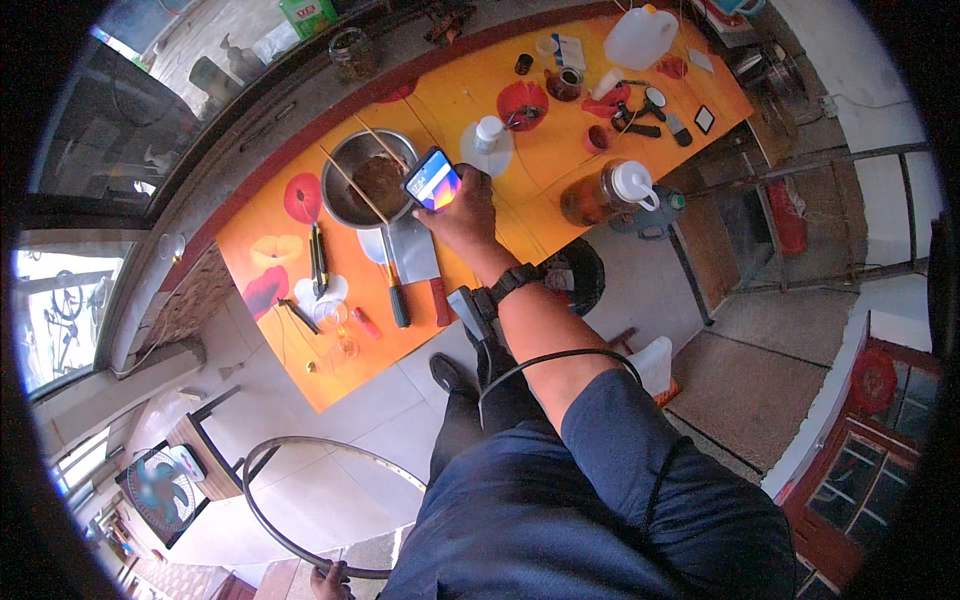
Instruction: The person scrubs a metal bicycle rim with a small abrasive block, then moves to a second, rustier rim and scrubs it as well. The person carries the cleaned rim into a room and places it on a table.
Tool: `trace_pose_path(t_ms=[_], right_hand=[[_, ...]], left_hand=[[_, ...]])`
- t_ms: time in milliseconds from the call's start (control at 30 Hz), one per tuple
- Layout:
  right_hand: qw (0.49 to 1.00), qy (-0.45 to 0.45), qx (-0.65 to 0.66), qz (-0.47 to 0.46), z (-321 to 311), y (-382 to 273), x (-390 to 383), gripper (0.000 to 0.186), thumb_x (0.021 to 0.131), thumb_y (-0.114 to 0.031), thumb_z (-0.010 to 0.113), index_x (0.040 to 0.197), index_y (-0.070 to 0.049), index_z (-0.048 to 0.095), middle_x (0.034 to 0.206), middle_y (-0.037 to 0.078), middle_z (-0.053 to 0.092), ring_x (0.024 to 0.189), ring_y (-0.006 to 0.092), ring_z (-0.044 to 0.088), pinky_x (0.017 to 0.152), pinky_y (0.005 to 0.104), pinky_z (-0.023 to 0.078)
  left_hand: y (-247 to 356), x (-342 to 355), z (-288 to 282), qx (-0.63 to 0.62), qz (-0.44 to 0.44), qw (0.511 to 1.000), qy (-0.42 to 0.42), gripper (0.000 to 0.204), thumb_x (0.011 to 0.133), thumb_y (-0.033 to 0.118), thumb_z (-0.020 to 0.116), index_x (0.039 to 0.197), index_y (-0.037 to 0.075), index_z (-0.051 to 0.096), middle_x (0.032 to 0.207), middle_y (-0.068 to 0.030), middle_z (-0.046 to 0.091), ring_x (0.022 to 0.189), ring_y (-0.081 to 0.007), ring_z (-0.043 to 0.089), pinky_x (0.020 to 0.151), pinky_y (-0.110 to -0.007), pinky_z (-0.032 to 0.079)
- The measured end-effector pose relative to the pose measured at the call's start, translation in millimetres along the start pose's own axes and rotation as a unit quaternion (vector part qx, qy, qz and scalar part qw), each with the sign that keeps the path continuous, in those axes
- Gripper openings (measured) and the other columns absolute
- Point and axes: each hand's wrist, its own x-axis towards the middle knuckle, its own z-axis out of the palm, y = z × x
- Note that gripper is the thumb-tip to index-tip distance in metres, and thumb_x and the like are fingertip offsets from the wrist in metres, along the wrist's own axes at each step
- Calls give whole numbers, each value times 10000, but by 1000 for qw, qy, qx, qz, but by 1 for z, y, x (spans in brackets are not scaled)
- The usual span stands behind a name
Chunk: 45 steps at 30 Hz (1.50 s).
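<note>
In my right hand (462, 210) is a smartphone (433, 182) with a lit screen, held over the table beside a metal bowl (345, 205). Two long wooden sticks (352, 184) lie across the bowl, which has brown matter in it. At the lower left edge my left hand (332, 580) is closed round a thin dark hoop (262, 515), like a bicycle tyre or rim; part of it passes behind my body. Just below the bowl lie a cleaver (412, 252), a dark-handled tool (397, 300) and black-and-yellow pliers (319, 262).
The table (440, 345) has an orange flowered cover. On it stand a jug with a white lid (632, 183), a white-capped bottle (488, 133), a translucent canister (640, 38) and several small tools. A black bin (585, 280) stands by its near edge; a fan (160, 490) is at left.
</note>
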Motion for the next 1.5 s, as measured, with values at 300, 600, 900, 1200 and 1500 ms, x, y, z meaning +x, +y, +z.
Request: trace_pose_path(t_ms=[300,600,900,1200,1500], right_hand=[[1000,-4,-17,-10,-2,-3,1,904,612,-265,949,1329,-52,442,1288,233,540,1227,438,526,1027,544,454],[999,-18,-31,13,-2,0,-2,897,625,-280,952,1316,-26,441,1299,252,526,1241,439,513,1035,535,457],[999,-27,-30,-14,-21,16,-15,925,632,-268,956,1367,-29,448,1309,217,551,1260,413,505,1065,501,440],[995,-64,-82,-8,-70,49,-79,895,718,-337,912,1401,3,444,1354,255,510,1305,427,471,1112,485,413],[992,-42,71,-92,-205,-53,-88,700,845,-189,854,1411,-23,478,1376,144,581,1298,264,561,1092,397,457]], left_hand=[[-1,1,-1,-1,10,1000,-4,461,890,452,794,1042,68,589,810,-74,576,658,-196,451,555,-406,339],[-5,6,-3,-1,16,1000,-8,437,884,445,807,994,83,589,751,-48,563,578,-158,430,485,-363,325],[-7,7,-2,-11,32,999,-14,417,877,438,820,947,99,588,691,-21,550,498,-120,409,415,-321,311],[-29,17,1,-60,89,994,-25,356,873,346,816,934,79,587,672,-35,584,453,-115,449,370,-292,339],[14,-16,21,-108,134,985,0,229,840,50,793,926,-8,589,734,-120,705,553,-200,649,471,-331,501]])
